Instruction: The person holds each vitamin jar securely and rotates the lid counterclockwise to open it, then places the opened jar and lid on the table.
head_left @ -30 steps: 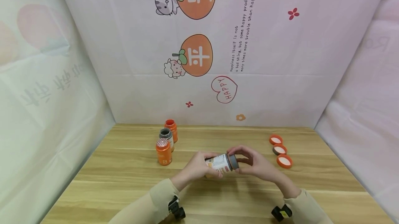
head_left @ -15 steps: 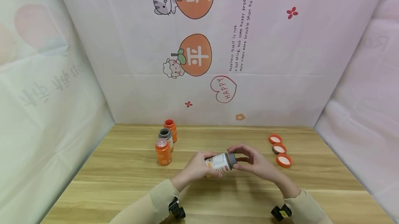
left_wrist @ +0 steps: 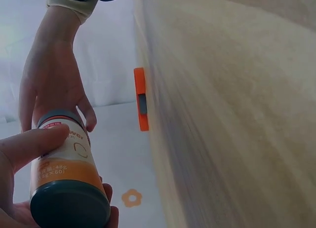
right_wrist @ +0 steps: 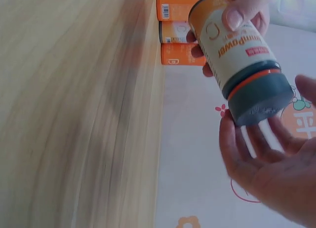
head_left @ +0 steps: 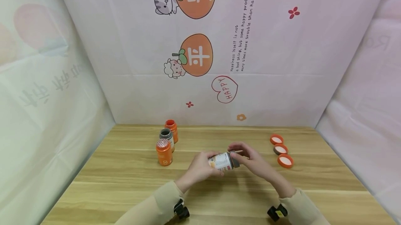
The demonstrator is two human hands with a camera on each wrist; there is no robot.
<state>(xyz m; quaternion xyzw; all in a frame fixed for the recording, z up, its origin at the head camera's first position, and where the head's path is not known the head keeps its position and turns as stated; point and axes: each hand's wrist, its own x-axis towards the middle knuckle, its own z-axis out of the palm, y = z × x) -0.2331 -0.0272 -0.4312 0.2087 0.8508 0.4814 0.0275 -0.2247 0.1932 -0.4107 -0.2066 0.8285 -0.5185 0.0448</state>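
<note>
My left hand (head_left: 200, 167) grips a white and orange supplement bottle (head_left: 220, 162), tilted above the table with its cap end toward my right hand. A dark grey cap (right_wrist: 261, 98) sits on the bottle, with an orange ring showing at its edge. Around this cap my right hand (head_left: 253, 160) is held with loosely bent fingers. In the right wrist view, its thumb stands apart from the cap while the fingers (right_wrist: 229, 139) lie close behind it; whether they touch is unclear. The left thumb (left_wrist: 37, 145) presses on the label in the left wrist view.
On the table's left stand an orange bottle (head_left: 164, 153) with a foil-like top, an open grey-necked bottle (head_left: 170, 141) and an open orange bottle (head_left: 174, 135). Three caps (head_left: 285, 161) lie in a row at the right. A printed white cloth (head_left: 266, 78) hangs behind the wooden table (head_left: 125, 179).
The right hand has turned about the cap: its thumb has moved from below the cap up to its upper side. The left hand still holds the bottle, tilted slightly differently.
</note>
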